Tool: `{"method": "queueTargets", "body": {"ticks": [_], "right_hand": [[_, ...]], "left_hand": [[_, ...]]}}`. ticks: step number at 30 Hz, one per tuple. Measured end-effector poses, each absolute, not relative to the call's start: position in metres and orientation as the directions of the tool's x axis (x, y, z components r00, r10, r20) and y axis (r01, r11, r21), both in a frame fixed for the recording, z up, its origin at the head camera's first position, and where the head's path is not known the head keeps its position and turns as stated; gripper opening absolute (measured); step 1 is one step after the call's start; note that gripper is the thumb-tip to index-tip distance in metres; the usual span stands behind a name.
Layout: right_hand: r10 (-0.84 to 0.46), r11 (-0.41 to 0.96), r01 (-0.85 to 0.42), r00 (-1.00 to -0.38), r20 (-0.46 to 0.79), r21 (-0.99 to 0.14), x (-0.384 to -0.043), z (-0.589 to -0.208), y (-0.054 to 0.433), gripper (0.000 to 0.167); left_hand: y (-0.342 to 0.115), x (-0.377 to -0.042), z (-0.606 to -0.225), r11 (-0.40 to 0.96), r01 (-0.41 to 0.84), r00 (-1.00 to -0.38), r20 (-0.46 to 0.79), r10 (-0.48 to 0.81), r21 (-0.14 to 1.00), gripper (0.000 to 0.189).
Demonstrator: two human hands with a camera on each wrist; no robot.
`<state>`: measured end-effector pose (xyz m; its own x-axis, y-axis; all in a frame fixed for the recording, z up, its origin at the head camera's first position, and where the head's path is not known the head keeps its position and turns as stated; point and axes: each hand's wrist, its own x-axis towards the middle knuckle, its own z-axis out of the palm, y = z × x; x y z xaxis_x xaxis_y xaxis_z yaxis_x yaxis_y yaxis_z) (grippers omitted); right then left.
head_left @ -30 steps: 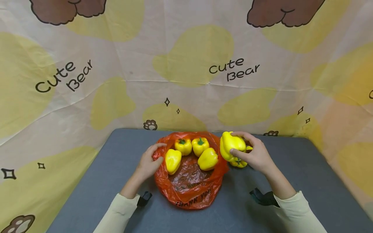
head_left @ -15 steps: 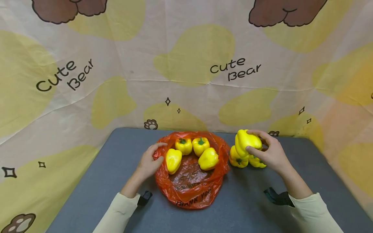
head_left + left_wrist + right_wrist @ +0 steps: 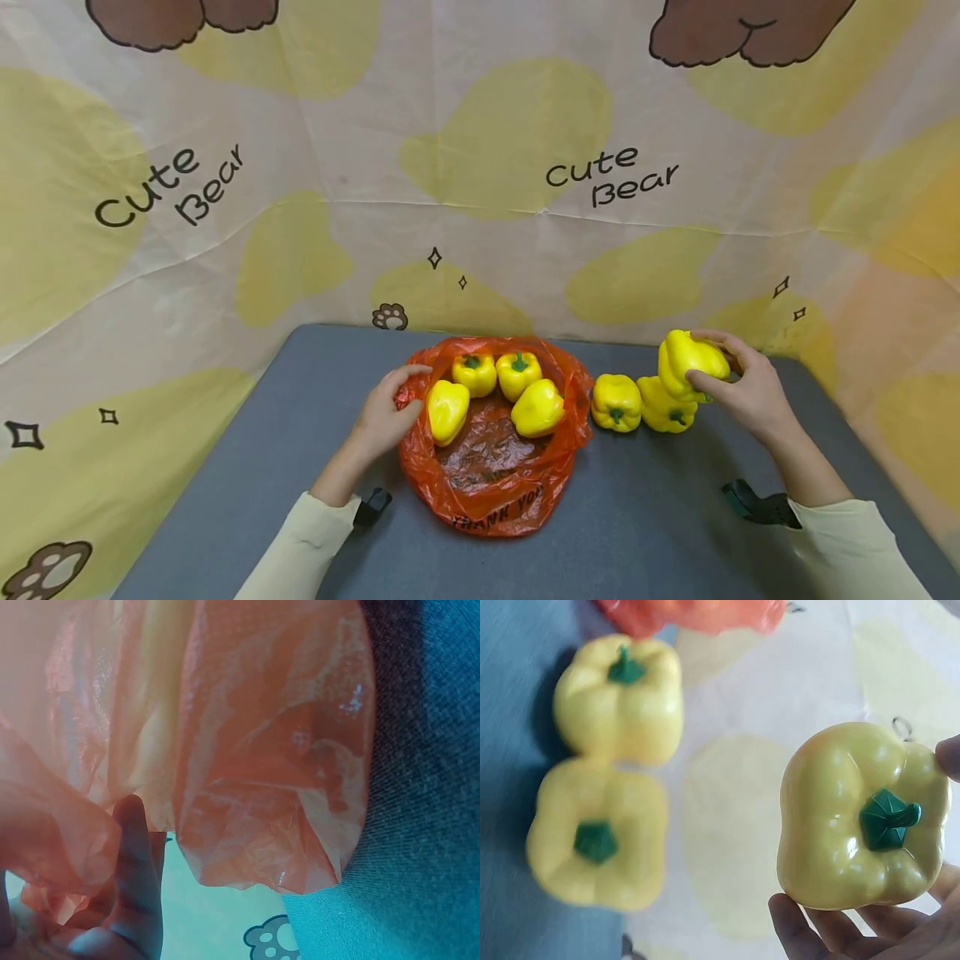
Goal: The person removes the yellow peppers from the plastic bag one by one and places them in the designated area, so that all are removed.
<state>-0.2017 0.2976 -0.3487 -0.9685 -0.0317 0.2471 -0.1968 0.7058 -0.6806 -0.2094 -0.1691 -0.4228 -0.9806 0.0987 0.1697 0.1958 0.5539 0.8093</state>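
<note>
A red plastic bag with "THANK YOU" lettering sits with its mouth spread wide. Several yellow bell peppers lie inside, around a bare patch of its bottom. My left hand grips the bag's left rim; in the left wrist view its fingers are partly behind the film. At the right, my right hand holds another yellow bell pepper above the table, thumb on one side and fingers on the other. Two more bell peppers, one nearer the bag and one farther right, stand side by side.
The grey table runs back to a printed cloth backdrop with "Cute Bear" lettering. Dark straps circle both wrists.
My right hand has moved rightward with its bell pepper, away from the bag and past the two standing peppers, uncovering them. The left hand has stayed at the bag's rim.
</note>
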Motion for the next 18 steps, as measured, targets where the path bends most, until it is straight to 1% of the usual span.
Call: {"method": "queueTargets", "body": {"ticks": [5, 11, 18], "right_hand": [[-0.007, 0.741, -0.159, -0.973, 0.23, -0.652, -0.205, -0.354, 0.315, 0.055], [0.006, 0.752, -0.154, -0.971, 0.239, -0.641, -0.209, -0.365, 0.334, 0.054], [0.018, 0.782, -0.115, -0.978, 0.206, -0.612, -0.212, -0.377, 0.348, 0.055]], "left_hand": [[-0.17, -0.21, -0.422, 0.559, 0.202, -0.979, 0.174, 0.103, 0.804, 0.044], [-0.17, -0.21, -0.423, 0.558, 0.203, -0.979, 0.178, 0.1, 0.805, 0.044], [-0.17, -0.21, -0.425, 0.557, 0.205, -0.979, 0.181, 0.098, 0.805, 0.044]]}}
